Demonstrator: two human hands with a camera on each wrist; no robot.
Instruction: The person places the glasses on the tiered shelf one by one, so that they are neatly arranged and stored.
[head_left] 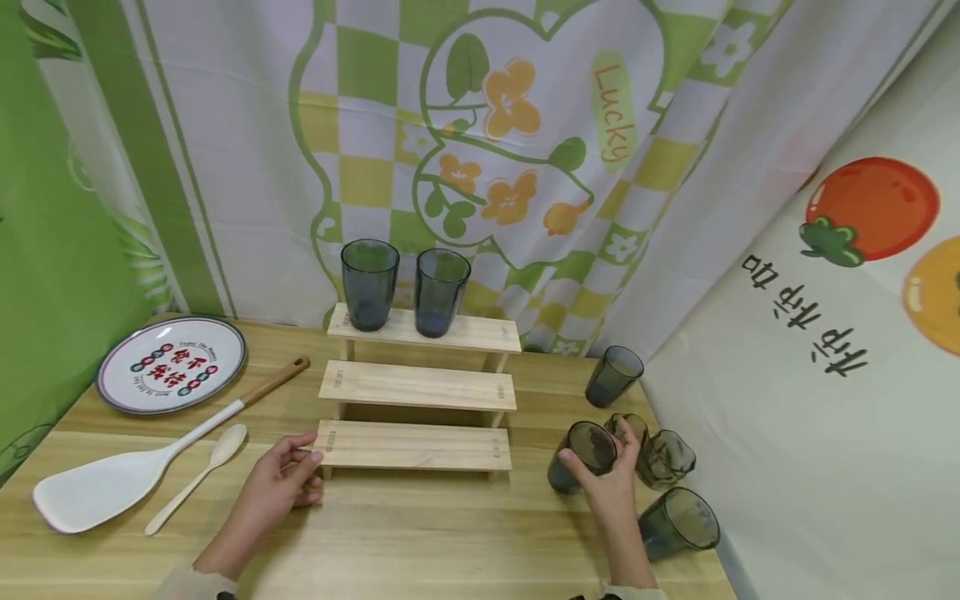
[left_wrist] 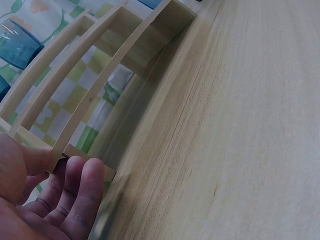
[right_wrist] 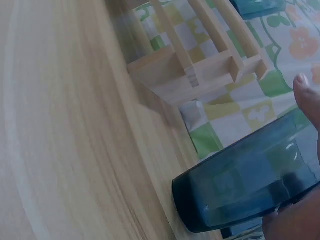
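A three-step wooden rack [head_left: 412,446] stands mid-table. My left hand [head_left: 273,483] pinches the left end of its lowest step, thumb above and fingers curled beneath, as the left wrist view shows at the board's end [left_wrist: 59,152]. On the right, my right hand [head_left: 613,479] holds a dark blue-grey drinking glass [head_left: 588,442] between thumb and fingers, gripping its upper part. In the right wrist view this glass [right_wrist: 235,185] has its base close over the table. Two matching glasses, one on the left [head_left: 370,287] and one beside it [head_left: 442,292], stand on the top step.
Several more glasses stand along the right edge: a far glass [head_left: 615,377], a lobed glass [head_left: 666,458] and a near glass [head_left: 678,525]. At the left lie a plate [head_left: 123,379], a white spatula [head_left: 112,492] and a wooden spoon [head_left: 198,471]. Curtain hangs behind.
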